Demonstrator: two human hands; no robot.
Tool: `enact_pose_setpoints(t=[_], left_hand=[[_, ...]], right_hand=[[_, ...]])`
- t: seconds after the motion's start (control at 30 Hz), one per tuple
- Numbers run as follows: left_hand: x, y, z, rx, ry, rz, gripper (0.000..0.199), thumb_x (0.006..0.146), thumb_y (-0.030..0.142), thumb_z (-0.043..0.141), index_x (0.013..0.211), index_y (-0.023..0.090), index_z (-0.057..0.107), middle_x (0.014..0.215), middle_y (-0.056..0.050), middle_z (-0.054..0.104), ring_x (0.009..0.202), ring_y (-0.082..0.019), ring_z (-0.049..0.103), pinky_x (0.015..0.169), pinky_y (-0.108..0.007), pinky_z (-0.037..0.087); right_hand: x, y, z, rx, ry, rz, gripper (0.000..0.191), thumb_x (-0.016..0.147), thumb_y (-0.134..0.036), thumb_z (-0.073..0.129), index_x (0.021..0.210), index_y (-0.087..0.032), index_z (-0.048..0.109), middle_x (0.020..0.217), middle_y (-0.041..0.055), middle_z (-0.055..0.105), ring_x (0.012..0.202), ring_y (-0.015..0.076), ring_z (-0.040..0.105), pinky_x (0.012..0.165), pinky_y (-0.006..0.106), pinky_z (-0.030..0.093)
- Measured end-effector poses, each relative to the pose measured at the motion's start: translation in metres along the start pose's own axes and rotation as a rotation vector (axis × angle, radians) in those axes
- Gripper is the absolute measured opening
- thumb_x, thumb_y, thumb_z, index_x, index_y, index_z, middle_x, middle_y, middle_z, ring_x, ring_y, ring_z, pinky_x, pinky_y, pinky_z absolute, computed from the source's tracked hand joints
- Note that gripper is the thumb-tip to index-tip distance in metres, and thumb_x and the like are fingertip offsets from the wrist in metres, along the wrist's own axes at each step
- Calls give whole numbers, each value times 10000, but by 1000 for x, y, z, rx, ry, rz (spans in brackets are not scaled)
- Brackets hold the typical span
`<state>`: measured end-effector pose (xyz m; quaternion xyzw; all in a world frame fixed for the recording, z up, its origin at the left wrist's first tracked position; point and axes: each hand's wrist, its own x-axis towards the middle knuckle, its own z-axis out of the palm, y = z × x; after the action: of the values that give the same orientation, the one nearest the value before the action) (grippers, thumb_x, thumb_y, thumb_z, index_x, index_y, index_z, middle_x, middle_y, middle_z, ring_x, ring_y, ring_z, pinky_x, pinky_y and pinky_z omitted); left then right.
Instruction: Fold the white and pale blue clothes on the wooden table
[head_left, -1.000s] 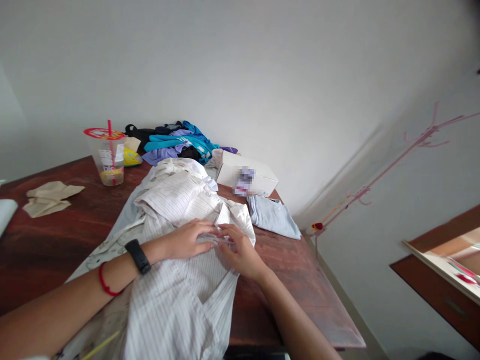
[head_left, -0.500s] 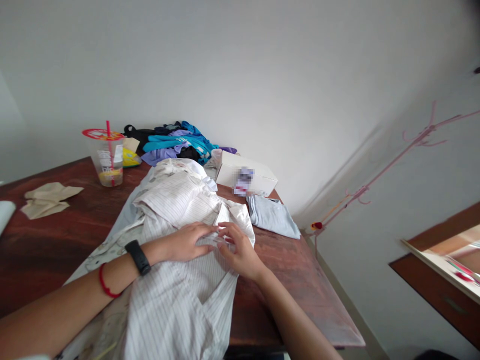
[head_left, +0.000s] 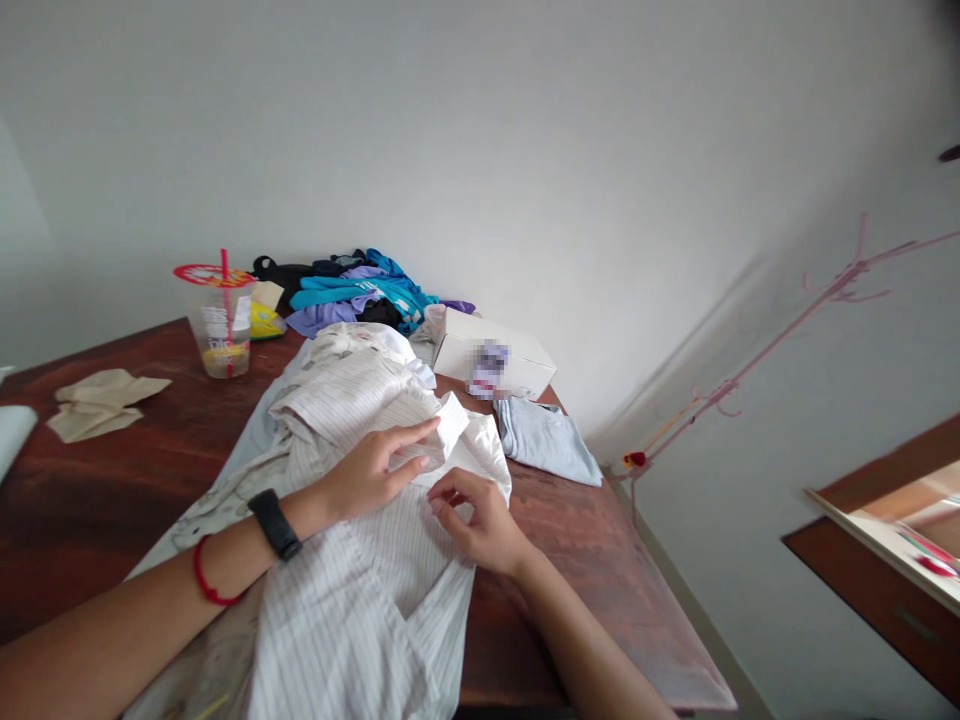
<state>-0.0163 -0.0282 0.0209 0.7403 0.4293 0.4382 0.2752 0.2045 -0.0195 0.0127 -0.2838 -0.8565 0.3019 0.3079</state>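
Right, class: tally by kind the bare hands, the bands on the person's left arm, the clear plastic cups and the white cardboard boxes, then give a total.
Bare hands: 2 (left hand, right hand), at white striped cloth
Arm bands: 2 (black wristband, red cord bracelet)
Clear plastic cup with red straw: 1
White cardboard box: 1
Total: 6

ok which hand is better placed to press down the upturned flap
Likely the left hand: its index fingertip is at the flap, while the right hand is lower, fingers curled, over the striped cloth.
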Motion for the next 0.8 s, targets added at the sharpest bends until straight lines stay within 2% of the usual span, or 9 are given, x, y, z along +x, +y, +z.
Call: enact_pose_setpoints(t=[0.1,0.17,0.23,0.33,0.43,0.53,0.63,0.73,0.8], left_hand=[[-3,5,-5,-40,79,62,566,974,352,558,1522,225,501,1386,-71,665,1223,-256,644,1057,-400,512],[-6,8,-7,-69,126,119,571,984,342,550,1536,213,482,1319,-76,699,1169,-242,662,1027,-376,527],[-9,10,-8,-85,199,180,589,993,331,550,1560,212,445,1351,-84,674,1149,-233,659,1020,-361,526],[-10,11,-8,-95,402,204,603,1000,335,564,1578,250,414,1482,-76,574,1163,-225,636,1010,-351,529],[-6,10,-10,-146,604,135,600,995,361,589,1568,287,427,1540,-47,516,1192,-219,616,997,-341,542],[2,7,-20,-190,729,102,657,984,391,606,1590,278,378,1570,-67,477,1236,-233,597,989,-355,559],[12,2,-40,-154,835,172,801,963,430,635,1636,245,242,1600,-124,417,1260,-258,572,976,-383,568],[19,-2,-61,-101,948,234,947,922,444,699,1653,245,131,1654,-140,294,1216,-232,558,955,-359,571],[22,-5,-71,-84,999,248,971,917,406,712,1655,249,102,1628,-135,332,1161,-197,558,976,-341,551]], right_hand=[[0,-4,1,-16,-84,-26,249,886,-173,588,1111,-211,688,1099,62,725,1022,197,688,927,346,568],[-1,-3,1,-44,-117,-29,360,877,-183,624,1233,-222,666,1287,84,677,1198,223,642,1063,394,509],[-2,0,1,-79,-150,-5,454,885,-232,658,1338,-229,622,1439,104,589,1317,246,576,1139,431,448],[-4,5,1,-138,-213,72,542,910,-325,669,1434,-237,560,1563,121,470,1424,272,481,1185,464,393],[-6,10,3,-190,-271,144,543,936,-393,650,1451,-250,557,1621,119,394,1509,292,359,1217,488,340],[-8,16,6,-221,-281,167,535,943,-434,652,1446,-268,573,1637,104,374,1544,320,273,1231,533,300],[-9,22,7,-235,-257,183,544,942,-458,657,1454,-300,566,1646,84,360,1553,346,228,1229,591,269],[-10,24,7,-246,-255,221,573,943,-472,648,1476,-287,545,1659,94,329,1559,354,198,1232,605,239],[-9,22,7,-257,-275,245,591,951,-480,626,1490,-257,531,1671,110,294,1566,352,165,1242,592,218]])
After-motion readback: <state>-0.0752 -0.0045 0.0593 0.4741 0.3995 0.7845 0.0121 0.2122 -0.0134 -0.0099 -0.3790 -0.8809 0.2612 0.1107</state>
